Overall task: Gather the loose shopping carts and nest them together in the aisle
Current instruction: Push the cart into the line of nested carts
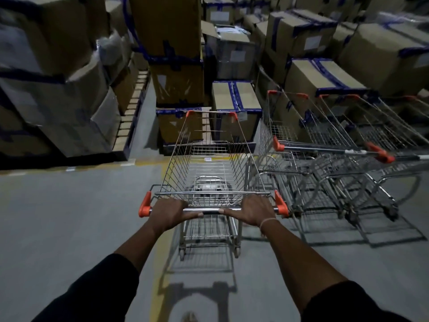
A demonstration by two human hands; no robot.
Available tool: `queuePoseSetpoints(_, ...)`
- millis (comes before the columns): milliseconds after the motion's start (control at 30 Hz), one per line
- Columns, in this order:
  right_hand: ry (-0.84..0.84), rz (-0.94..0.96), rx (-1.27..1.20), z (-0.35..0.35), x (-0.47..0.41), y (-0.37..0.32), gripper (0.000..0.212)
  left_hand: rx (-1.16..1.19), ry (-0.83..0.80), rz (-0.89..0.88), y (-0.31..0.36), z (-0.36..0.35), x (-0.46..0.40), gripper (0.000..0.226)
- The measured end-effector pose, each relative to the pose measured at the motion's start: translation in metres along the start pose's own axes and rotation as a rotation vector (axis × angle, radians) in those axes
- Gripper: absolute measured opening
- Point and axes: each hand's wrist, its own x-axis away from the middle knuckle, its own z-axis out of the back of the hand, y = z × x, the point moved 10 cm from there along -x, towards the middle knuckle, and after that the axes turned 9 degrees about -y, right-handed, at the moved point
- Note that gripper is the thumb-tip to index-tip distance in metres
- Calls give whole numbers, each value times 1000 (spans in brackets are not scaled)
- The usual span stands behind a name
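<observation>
A wire-mesh shopping cart (210,163) with a chrome handle bar (212,209) and orange plastic end caps stands in the aisle on the smooth grey floor (69,217). The left hand (170,212) and right hand (251,211) each have their grip wrapped tight around that bar. Just to its right, nested carts (329,159) of the same wire stand together. Taped cardboard boxes (236,108) are stacked beyond.

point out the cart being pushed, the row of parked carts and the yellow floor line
pushed cart (210,173): head view, basket floor
parked carts (325,148): head view, nearest handle bar
yellow floor line (160,256): head view, stripe left of wheels
</observation>
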Motion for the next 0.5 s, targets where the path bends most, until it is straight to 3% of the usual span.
queuePoseSetpoints(167,-30,-38,-59,9,-55,11,108,35,146,-52,-25,12,-41,72)
queuePoseSetpoints(300,-41,-50,-68,23,-90,19,102,-9,201,-2,-40,17,-76,64)
queuePoseSetpoints(500,-40,-38,-99,41,-149,46,108,1,180,126,-56,12,-137,67)
